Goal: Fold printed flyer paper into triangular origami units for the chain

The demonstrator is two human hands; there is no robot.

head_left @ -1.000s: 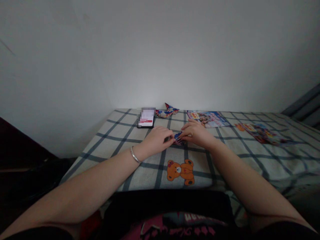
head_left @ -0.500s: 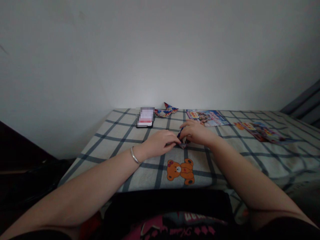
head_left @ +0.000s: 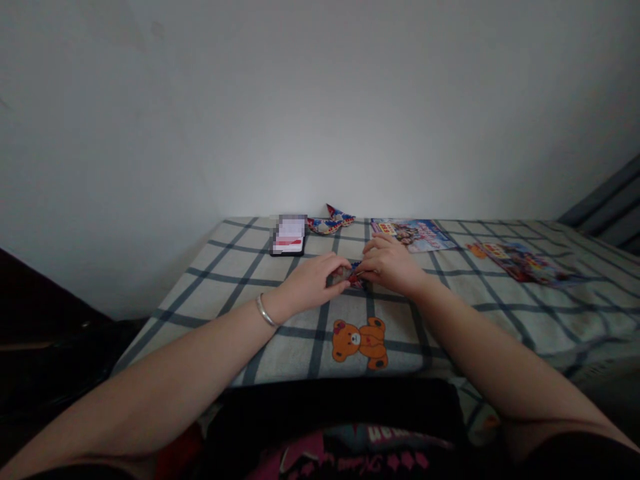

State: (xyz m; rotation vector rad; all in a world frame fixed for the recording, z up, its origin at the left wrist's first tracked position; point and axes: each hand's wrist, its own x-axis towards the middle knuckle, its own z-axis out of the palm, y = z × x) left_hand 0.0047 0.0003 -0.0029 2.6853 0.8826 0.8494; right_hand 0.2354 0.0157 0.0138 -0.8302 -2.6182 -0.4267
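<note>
Where the view begins, nearest the wearer and well below the fingers, a dark shirt [head_left: 350, 460] shows pink and white print. Beyond it spreads a checked cloth [head_left: 295, 357], and on it, just nearer than the fingers, lies an orange bear print [head_left: 360, 342]. A silvery bracelet [head_left: 265, 311] circles the left wrist, behind the fingers of that side.

Both hands meet over the cloth. The left hand [head_left: 313, 283] curves in from the left, its thumb and forefinger at the near left end of a small patterned piece [head_left: 356, 279]; whether they grip it or merely touch it, I cannot tell. The right hand [head_left: 393, 265] bends over the other side, thumb and fingers pinching that piece. It sits low between the two sets of fingertips, partly hidden by them, with red and blue showing.

Farther than the fingers, to the left, lies a phone [head_left: 289, 241] with a lit, partly blurred screen. Well off to the right of the fingers rests one printed sheet [head_left: 523, 262]; another sheet [head_left: 423, 235] lies just beyond the right hand. Straight past the fingers, close to the pale wall [head_left: 320, 120], stands a folded, pointed form [head_left: 327, 226] in red, white and blue.
</note>
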